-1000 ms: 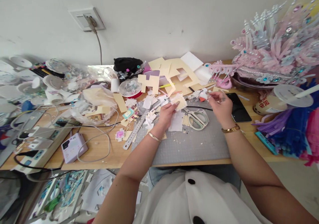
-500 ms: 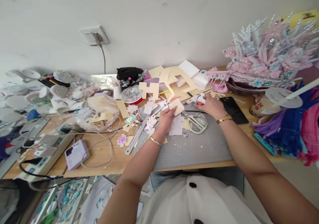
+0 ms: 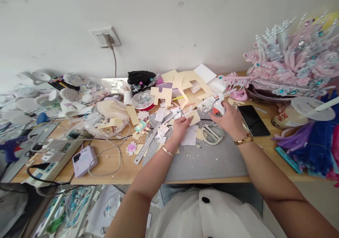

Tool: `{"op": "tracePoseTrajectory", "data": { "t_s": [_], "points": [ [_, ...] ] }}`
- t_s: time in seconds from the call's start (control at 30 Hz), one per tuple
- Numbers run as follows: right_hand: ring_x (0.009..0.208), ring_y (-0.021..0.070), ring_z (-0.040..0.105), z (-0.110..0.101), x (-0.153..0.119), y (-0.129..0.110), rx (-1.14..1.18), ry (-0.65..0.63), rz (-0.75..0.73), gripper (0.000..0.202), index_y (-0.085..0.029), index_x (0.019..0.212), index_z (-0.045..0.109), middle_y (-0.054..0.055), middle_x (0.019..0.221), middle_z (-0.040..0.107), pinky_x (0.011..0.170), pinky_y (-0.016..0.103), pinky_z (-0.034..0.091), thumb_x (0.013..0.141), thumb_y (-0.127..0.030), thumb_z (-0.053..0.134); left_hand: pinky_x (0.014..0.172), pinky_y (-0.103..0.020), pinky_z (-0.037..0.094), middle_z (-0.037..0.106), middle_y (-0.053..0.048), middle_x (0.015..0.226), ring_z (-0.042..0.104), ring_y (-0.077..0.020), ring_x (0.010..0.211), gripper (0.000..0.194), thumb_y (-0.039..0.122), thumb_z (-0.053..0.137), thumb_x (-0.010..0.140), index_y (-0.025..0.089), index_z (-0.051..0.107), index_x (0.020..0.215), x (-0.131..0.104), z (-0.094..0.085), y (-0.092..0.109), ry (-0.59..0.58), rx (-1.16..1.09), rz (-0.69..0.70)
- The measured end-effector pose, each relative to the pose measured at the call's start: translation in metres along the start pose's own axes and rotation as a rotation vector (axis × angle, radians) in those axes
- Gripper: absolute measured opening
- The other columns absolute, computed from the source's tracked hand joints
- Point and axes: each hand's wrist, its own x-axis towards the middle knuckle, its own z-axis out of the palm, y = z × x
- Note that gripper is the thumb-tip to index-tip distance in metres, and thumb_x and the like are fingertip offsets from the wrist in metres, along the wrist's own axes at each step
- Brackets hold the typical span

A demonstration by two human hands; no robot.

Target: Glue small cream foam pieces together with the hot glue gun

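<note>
My left hand (image 3: 181, 129) pinches a small cream card piece (image 3: 195, 118) between thumb and fingers, above the grey cutting mat (image 3: 203, 165). In my right hand (image 3: 232, 120) is a white glue gun (image 3: 219, 103) with an orange-red part, its nozzle pointing left toward the heap of scraps; the trigger is partly covered by my fingers. Scissors with pale handles (image 3: 214, 135) lie between my hands on the mat. A white paper sheet (image 3: 189, 137) rests just below the card piece. Left of my left wrist, a steel ruler (image 3: 146, 145) lies at a slant.
Cut cream card sheets (image 3: 165, 94) are piled at the back. A phone (image 3: 253, 120) and a lidded drink cup (image 3: 291, 115) stand right, near pink crowns (image 3: 287, 66). Left are a plastic bag (image 3: 111, 116), a lilac device (image 3: 84, 161), a power strip (image 3: 57, 160) and loose cables.
My right hand has lifted the glue gun, now tilted more upright. The card piece in my left hand has turned and shows less of its face. The view has shifted slightly left.
</note>
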Motion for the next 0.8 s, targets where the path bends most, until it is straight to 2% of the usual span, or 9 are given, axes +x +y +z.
{"op": "tracePoseTrajectory", "data": {
  "t_s": [0.1, 0.2, 0.37, 0.6, 0.8],
  "points": [
    [0.081, 0.0338, 0.066, 0.0028, -0.0028, -0.0056, -0.053, -0.037, 0.008, 0.048, -0.013, 0.109, 0.061, 0.017, 0.090, 0.072, 0.066, 0.036, 0.044, 0.075, -0.046, 0.067, 0.051, -0.024, 0.019, 0.032, 0.006, 0.052, 0.028, -0.0065, 0.052, 0.054, 0.052, 0.080, 0.063, 0.018, 0.040, 0.052, -0.0012, 0.0011, 0.0022, -0.023, 0.085, 0.061],
    [0.080, 0.0333, 0.067, 0.0041, -0.0035, -0.0052, -0.079, -0.046, 0.005, 0.050, -0.012, 0.111, 0.061, 0.017, 0.091, 0.073, 0.064, 0.035, 0.044, 0.076, -0.047, 0.066, 0.051, -0.025, 0.016, 0.030, 0.006, 0.053, 0.023, -0.0064, 0.053, 0.055, 0.054, 0.078, 0.064, 0.019, 0.036, 0.053, -0.0022, 0.0032, 0.0044, -0.037, 0.107, 0.088],
    [0.084, 0.0344, 0.067, 0.0042, -0.0044, -0.0046, -0.069, -0.032, -0.039, 0.055, -0.012, 0.112, 0.060, 0.018, 0.094, 0.073, 0.066, 0.036, 0.045, 0.074, -0.052, 0.066, 0.052, -0.025, 0.016, 0.031, 0.006, 0.054, 0.025, -0.0065, 0.053, 0.051, 0.051, 0.079, 0.065, 0.018, 0.041, 0.054, -0.0024, 0.0045, 0.0055, -0.043, 0.092, 0.073],
    [0.082, 0.0332, 0.067, 0.0062, -0.0054, -0.0073, -0.064, -0.054, -0.077, 0.051, -0.012, 0.110, 0.058, 0.017, 0.092, 0.072, 0.065, 0.036, 0.044, 0.080, -0.053, 0.059, 0.051, -0.024, 0.019, 0.035, 0.006, 0.054, 0.027, -0.0071, 0.053, 0.048, 0.049, 0.077, 0.067, 0.018, 0.041, 0.055, -0.0020, 0.0034, 0.0051, -0.054, 0.105, 0.087],
    [0.083, 0.0336, 0.067, 0.0075, -0.0064, -0.0088, -0.100, -0.086, -0.067, 0.049, -0.013, 0.113, 0.058, 0.017, 0.092, 0.073, 0.066, 0.036, 0.044, 0.081, -0.051, 0.058, 0.051, -0.024, 0.021, 0.038, 0.005, 0.055, 0.029, -0.0077, 0.053, 0.040, 0.046, 0.075, 0.071, 0.018, 0.048, 0.059, -0.0005, 0.0018, 0.0009, -0.061, 0.116, 0.098]
  ]
}}
